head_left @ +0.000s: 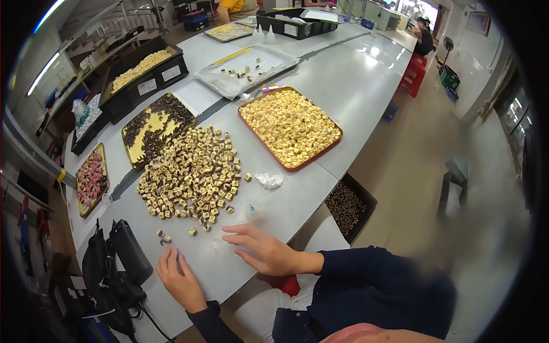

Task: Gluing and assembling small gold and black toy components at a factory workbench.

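Observation:
My left hand (180, 279) rests at the table's near edge, fingers stretched out and touching nothing I can make out. Just beyond its fingertips lie a few loose small pieces (166, 238), cream and dark brown. To the right, my right hand (264, 250) hovers over or rests on the tabletop with fingers spread, holding nothing visible. Near its fingertips is a small clear, blue-tipped item (254, 214), too blurred to name. Beyond both hands spreads a large heap of small cream-topped, dark-sided cubes (191, 174). A single cube (193, 231) sits apart between the hands.
An orange-rimmed tray (245, 122) is full of cream pieces; a yellow tray (151, 127) holds dark pieces. Crumpled tissue (269, 180) lies beside the heap. A black device with cables (128, 251) stands at left. Below the right edge is a black crate (366, 214). Other people sit farther back.

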Demonstrator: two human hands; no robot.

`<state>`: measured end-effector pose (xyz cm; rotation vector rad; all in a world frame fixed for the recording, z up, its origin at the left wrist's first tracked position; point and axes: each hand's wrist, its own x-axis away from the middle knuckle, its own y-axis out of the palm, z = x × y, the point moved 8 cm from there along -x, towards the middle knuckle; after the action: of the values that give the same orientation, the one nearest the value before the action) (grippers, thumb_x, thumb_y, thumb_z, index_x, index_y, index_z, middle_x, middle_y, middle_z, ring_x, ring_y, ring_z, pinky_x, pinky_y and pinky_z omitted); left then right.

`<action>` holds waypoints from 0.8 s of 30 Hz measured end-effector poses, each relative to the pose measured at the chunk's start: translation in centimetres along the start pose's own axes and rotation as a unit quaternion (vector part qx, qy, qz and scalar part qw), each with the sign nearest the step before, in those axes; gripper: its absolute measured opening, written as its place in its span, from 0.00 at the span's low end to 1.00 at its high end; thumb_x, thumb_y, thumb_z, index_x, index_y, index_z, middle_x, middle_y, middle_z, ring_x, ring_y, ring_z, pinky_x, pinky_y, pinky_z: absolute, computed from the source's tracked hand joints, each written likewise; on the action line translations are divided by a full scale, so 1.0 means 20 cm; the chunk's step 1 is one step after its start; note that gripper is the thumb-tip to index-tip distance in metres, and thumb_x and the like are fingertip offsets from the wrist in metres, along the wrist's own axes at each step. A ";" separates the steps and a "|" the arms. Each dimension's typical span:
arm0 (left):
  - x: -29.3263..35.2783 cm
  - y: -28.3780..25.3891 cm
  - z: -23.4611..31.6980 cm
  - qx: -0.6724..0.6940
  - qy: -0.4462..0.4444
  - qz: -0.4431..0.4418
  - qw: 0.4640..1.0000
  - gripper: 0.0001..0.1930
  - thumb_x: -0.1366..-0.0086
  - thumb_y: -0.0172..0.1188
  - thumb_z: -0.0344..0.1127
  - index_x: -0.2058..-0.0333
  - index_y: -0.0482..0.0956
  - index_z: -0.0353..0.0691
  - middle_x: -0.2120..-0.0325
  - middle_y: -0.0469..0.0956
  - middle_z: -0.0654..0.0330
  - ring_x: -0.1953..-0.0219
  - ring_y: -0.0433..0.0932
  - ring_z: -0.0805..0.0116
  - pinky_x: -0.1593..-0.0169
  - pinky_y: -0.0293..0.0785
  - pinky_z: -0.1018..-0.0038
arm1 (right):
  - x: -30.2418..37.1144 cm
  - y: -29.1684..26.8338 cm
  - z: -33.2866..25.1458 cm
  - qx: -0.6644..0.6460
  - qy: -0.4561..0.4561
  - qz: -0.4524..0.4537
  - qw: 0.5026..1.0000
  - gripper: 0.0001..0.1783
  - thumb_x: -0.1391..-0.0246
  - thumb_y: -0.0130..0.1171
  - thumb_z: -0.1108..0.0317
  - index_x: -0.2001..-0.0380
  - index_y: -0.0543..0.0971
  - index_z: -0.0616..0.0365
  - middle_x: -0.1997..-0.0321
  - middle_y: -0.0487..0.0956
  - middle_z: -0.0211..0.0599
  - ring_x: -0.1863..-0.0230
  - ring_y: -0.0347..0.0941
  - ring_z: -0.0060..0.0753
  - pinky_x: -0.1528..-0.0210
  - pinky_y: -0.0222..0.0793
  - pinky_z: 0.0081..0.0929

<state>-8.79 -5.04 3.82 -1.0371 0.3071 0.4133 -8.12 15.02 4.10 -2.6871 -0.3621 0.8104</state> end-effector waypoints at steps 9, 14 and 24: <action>0.01 -0.02 -0.04 0.116 -0.070 0.054 0.989 0.07 0.48 0.57 0.20 0.68 0.76 0.29 0.64 0.75 0.54 0.68 0.76 0.64 0.63 0.73 0.74 | 0.06 -0.06 0.02 -0.053 -0.004 0.044 0.998 0.20 0.52 0.51 0.83 0.54 0.70 0.59 0.50 0.70 0.46 0.54 0.70 0.44 0.55 0.69 0.29; 0.02 -0.02 -0.04 0.097 -0.049 0.052 0.993 0.08 0.48 0.57 0.20 0.67 0.77 0.29 0.63 0.75 0.53 0.66 0.76 0.63 0.63 0.73 0.73 | 0.07 -0.14 -0.01 -0.019 -0.047 0.100 0.994 0.17 0.53 0.51 0.85 0.58 0.72 0.62 0.54 0.73 0.46 0.61 0.73 0.38 0.61 0.70 0.25; 0.05 -0.03 -0.04 0.130 -0.089 0.055 0.986 0.13 0.46 0.56 0.18 0.60 0.75 0.30 0.54 0.69 0.54 0.56 0.74 0.64 0.57 0.77 0.72 | 0.16 -0.30 0.08 -0.024 -0.022 0.203 0.979 0.10 0.49 0.46 0.85 0.64 0.71 0.63 0.58 0.71 0.47 0.71 0.71 0.24 0.70 0.69 0.19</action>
<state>-7.71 -5.80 3.44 -0.7249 0.2510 0.5473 -7.36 21.98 3.51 -2.8332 0.1685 0.9819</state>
